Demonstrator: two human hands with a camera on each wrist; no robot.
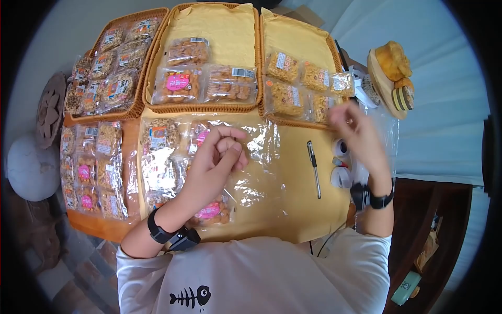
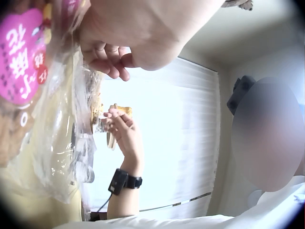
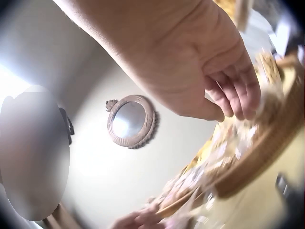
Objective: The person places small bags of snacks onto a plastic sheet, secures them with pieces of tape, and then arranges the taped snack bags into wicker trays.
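Observation:
My left hand, fingers loosely curled and nothing in them, hovers over a large clear plastic bag. Inside that bag lie several snack packs, one a twisted-dough snack pack with a pink label, which also fills the left edge of the left wrist view. My right hand is at the front right corner of the right wicker basket, blurred, fingers bent beside the golden snack packs. In the right wrist view its fingertips hang close over the packs, with no pack visible between them.
Two more wicker baskets, the middle one and left one, hold snack packs. A filled clear bag lies at the table's left. A pen and tape rolls are on the right. Bread on a wooden board stands behind.

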